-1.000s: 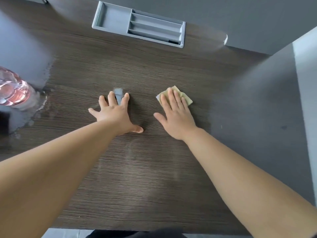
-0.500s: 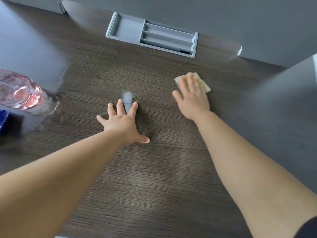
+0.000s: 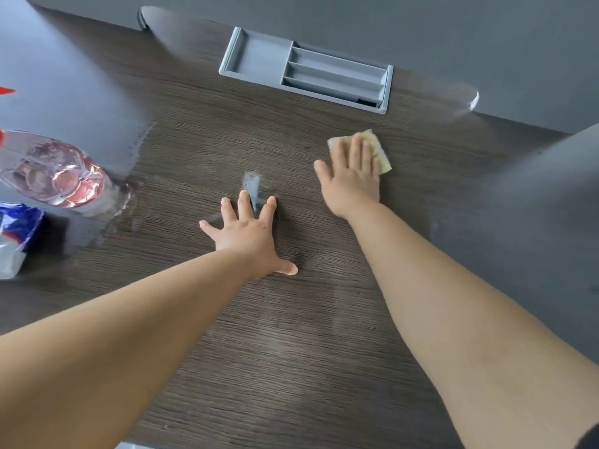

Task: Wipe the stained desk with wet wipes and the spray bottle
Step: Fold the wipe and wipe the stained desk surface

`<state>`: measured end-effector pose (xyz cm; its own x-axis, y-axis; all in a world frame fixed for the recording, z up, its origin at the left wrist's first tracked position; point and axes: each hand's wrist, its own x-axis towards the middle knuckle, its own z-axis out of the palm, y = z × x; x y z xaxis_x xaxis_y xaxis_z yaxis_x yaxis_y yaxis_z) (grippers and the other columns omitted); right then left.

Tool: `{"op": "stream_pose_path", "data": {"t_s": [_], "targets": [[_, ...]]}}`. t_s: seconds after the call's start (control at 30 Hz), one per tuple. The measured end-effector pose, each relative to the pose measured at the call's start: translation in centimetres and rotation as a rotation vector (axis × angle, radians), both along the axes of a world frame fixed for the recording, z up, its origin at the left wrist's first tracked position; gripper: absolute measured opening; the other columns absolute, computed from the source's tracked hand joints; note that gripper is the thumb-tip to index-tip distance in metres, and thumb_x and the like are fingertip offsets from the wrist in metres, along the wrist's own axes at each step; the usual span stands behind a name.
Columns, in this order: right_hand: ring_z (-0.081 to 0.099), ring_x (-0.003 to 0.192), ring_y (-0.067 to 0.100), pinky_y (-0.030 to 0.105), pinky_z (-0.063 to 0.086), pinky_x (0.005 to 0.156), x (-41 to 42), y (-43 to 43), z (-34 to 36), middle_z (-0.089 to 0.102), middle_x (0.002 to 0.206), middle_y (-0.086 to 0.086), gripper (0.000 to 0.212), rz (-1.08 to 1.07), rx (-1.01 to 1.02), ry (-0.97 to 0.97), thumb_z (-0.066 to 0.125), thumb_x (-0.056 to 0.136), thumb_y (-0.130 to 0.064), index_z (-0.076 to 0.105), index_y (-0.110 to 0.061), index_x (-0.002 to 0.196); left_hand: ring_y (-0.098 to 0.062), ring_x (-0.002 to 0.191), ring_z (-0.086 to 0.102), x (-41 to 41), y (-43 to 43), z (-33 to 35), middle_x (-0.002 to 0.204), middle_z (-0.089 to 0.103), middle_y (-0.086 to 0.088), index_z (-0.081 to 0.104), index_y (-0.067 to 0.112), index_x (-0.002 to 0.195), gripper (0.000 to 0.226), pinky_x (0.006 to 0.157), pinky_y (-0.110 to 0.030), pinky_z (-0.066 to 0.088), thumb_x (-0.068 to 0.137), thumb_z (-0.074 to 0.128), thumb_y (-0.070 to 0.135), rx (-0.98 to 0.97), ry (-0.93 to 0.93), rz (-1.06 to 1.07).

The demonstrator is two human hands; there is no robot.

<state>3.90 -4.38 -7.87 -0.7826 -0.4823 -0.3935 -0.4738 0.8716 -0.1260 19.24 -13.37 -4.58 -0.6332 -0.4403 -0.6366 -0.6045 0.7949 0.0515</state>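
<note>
Lit softly and evenly, bright enough, with no hard shadows. Broad pale glare across the desk (image 3: 291,335) at far left and far right, the wood grain washed to flat grey there. Only a faint dark shadow tight against the left hand (image 3: 249,234). Sparkling highlights inside the spray bottle (image 3: 55,176), blurred along with the wipes packet (image 3: 16,234) at the left edge. Sharp in the middle, grain crisp. Strong wide-angle bending, with the recessed tray (image 3: 262,56) skewed and everything near the bottom edge stretched and oversized.
</note>
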Motion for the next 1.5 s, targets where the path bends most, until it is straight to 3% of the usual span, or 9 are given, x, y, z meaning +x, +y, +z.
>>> {"op": "stream_pose_path", "data": {"t_s": [0.13,0.33,0.43,0.5,0.67,0.87,1.03,1.23,1.5], "targets": [[-0.02,0.143,0.018,0.037,-0.013,0.116,2.0,-0.6,0.2,-0.022,0.156,0.004,0.061,0.315,-0.077,-0.07,0.011,0.098,-0.053,-0.007,-0.024,0.15,-0.037,0.142,-0.013,0.2,-0.2,0.1,0.156,-0.015,-0.008,-0.007,0.035,0.147,0.126,0.106,-0.07,0.009,0.056,0.073,0.069,0.021,0.023,0.0],[-0.019,0.144,0.023,0.04,-0.011,0.116,1.9,-2.1,0.3,-0.023,0.155,0.008,0.064,0.01,0.02,-0.015,0.007,0.097,-0.055,-0.009,-0.023,0.15,-0.031,0.138,0.012,1.6,-1.8,0.9,0.152,0.016,-0.006,0.023,0.031,0.143,0.093,0.111,-0.052,0.023,0.068,0.067,0.063,0.101,0.283,0.104],[-0.022,0.143,0.022,0.039,-0.013,0.115,5.3,-4.6,0.2,-0.024,0.155,0.006,0.066,0.347,-0.039,-0.057,0.011,0.096,-0.057,-0.01,-0.024,0.15,-0.03,0.136,0.015,3.5,-4.6,1.3,0.148,0.021,-0.007,0.031,0.029,0.14,0.086,0.111,-0.042,0.02,0.069,0.068,0.061,0.044,0.368,0.169],[-0.02,0.143,0.018,0.036,-0.012,0.116,4.8,-4.7,0.2,-0.021,0.156,0.002,0.063,0.461,-0.079,-0.072,0.014,0.098,-0.055,-0.007,-0.026,0.15,-0.031,0.137,0.013,5.3,-7.0,1.0,0.149,0.019,-0.007,0.03,0.029,0.14,0.092,0.114,-0.043,0.014,0.065,0.069,0.064,-0.047,0.323,0.166],[-0.018,0.144,0.023,0.04,-0.011,0.117,4.2,-6.0,0.0,-0.02,0.156,0.007,0.065,0.148,-0.004,0.004,0.013,0.098,-0.055,-0.007,-0.022,0.151,-0.031,0.139,0.011,8.5,-10.2,-0.1,0.152,0.013,-0.006,0.02,0.036,0.144,0.108,0.114,-0.045,0.015,0.055,0.067,0.074,-0.093,0.212,0.161],[-0.02,0.143,0.016,0.037,-0.013,0.116,6.2,-7.6,0.2,-0.021,0.157,0.001,0.064,0.535,-0.054,-0.032,0.014,0.097,-0.055,-0.008,-0.026,0.15,-0.031,0.139,0.007,8.5,-10.4,-0.2,0.152,0.009,-0.007,0.015,0.036,0.145,0.109,0.114,-0.048,0.015,0.057,0.064,0.077,-0.097,0.187,0.129],[-0.019,0.144,0.021,0.04,-0.013,0.116,5.0,-10.1,-0.2,-0.021,0.156,0.005,0.065,0.242,0.015,0.012,0.012,0.097,-0.055,-0.008,-0.024,0.15,-0.033,0.137,0.009,8.2,-10.5,-0.3,0.151,0.011,-0.008,0.019,0.035,0.143,0.108,0.112,-0.05,0.018,0.054,0.066,0.076,-0.084,0.188,0.131],[-0.018,0.144,0.017,0.037,-0.011,0.117,6.4,-12.2,0.5,-0.019,0.157,0.002,0.062,0.628,-0.027,-0.034,0.014,0.098,-0.052,-0.008,-0.025,0.15,-0.034,0.139,0.004,8.5,-10.5,-0.4,0.153,0.005,-0.009,0.012,0.034,0.146,0.11,0.113,-0.054,0.014,0.058,0.064,0.076,-0.074,0.179,0.121],[-0.017,0.144,0.023,0.042,-0.011,0.116,5.3,-16.9,0.1,-0.019,0.157,0.007,0.065,0.4,0.005,0.001,0.013,0.098,-0.054,-0.007,-0.021,0.151,-0.036,0.139,0.002,8.2,-10.7,-0.2,0.154,0.001,-0.008,0.006,0.032,0.148,0.111,0.113,-0.058,0.013,0.062,0.06,0.077,-0.063,0.138,0.082]]}}
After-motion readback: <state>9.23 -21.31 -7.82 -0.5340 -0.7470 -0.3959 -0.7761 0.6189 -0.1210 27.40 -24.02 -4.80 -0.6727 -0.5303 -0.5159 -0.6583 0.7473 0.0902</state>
